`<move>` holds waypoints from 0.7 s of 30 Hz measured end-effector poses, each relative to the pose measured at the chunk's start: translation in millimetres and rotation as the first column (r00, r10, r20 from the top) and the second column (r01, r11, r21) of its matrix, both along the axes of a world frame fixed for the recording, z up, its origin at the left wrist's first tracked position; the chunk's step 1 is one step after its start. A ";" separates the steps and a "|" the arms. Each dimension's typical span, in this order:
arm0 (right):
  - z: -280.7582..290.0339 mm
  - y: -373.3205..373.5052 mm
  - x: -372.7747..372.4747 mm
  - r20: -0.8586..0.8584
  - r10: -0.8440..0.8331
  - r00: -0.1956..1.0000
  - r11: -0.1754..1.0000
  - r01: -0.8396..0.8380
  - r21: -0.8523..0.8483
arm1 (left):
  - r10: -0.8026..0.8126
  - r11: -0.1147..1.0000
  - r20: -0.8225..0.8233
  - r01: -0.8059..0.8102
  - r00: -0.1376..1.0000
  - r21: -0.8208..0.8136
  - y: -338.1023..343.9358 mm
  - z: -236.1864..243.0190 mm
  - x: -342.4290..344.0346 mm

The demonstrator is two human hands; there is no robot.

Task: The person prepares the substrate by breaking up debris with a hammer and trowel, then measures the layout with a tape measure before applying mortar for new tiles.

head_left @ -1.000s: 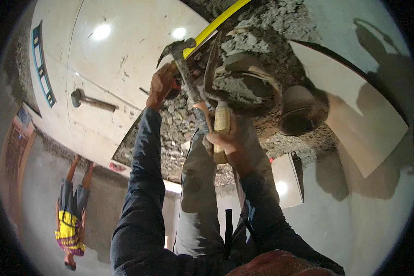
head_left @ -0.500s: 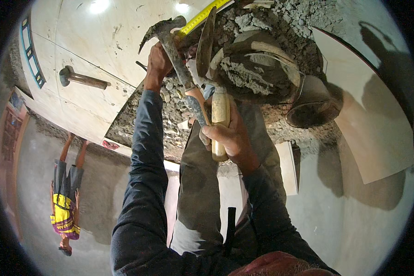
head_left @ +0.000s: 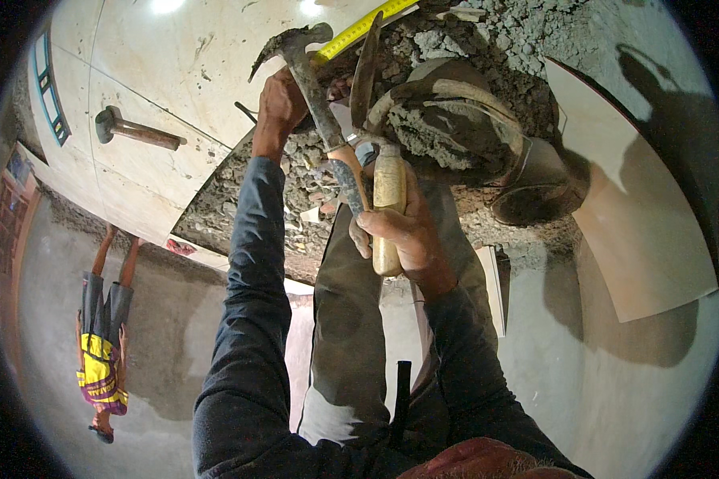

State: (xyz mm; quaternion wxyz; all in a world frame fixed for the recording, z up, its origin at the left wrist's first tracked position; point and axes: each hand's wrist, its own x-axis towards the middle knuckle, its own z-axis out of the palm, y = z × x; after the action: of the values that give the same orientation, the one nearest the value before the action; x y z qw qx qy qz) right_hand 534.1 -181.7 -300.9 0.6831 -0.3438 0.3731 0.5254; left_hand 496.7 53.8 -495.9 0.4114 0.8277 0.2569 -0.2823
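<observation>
My right hand (head_left: 407, 239) is closed round two tools at once. One is a trowel with a pale, worn handle (head_left: 389, 211), its blade (head_left: 364, 76) seen nearly edge-on. The other is a claw hammer (head_left: 315, 100), slanting up and left with its head over my left hand. My left hand (head_left: 280, 108) is bent at the near end of a yellow tape measure (head_left: 363, 32), closed on it; the hammer partly hides the fingers. The tape runs up and right along a tile's edge. Just right of the trowel sits a bucket (head_left: 507, 132) holding grey mortar.
Large cream tiles (head_left: 160, 72) at left carry a mallet (head_left: 140, 132) and a blue level (head_left: 49, 88). Rubble (head_left: 252, 180) lies below my hands. A dark, open-ended container (head_left: 535, 199) and a loose tile (head_left: 647, 223) are at right. Another person (head_left: 104, 319) stands at far left.
The hammer has shifted slightly right and stands a little more upright; the trowel has moved slightly too. Both hands keep their hold. The view has shifted slightly.
</observation>
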 end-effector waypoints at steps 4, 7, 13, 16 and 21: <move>-2.4 -3.0 -3.3 0.032 -0.013 0.999 1.000 0.012 0.027 | 0.037 0.998 -0.030 -0.039 0.999 -0.046 -1.6 0.9 -0.7; -3.3 -9.1 1.9 0.104 0.051 0.993 0.998 -0.056 0.037 | 0.069 0.991 -0.037 -0.073 0.997 -0.109 0.8 0.1 2.5; 28.0 -23.9 16.8 0.209 -0.007 0.978 0.998 -0.007 0.067 | 0.113 0.965 -0.059 -0.123 0.992 -0.231 8.5 22.7 -31.4; 33.4 -57.0 -23.7 0.307 0.007 0.952 0.992 0.032 -0.120 | 0.159 0.946 -0.273 -0.225 0.949 -0.231 8.0 69.0 -23.4; 167.2 -104.6 3.1 0.082 0.090 0.993 0.959 -0.064 -0.275 | 0.194 0.904 -0.478 -0.345 0.857 -0.253 55.5 129.4 -122.0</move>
State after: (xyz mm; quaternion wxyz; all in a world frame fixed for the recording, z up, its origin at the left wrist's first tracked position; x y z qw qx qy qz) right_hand 537.1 -286.3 -133.7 0.6250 -0.4728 0.3957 0.4788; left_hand 374.7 109.3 -366.5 0.5105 0.6162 0.4074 -0.4400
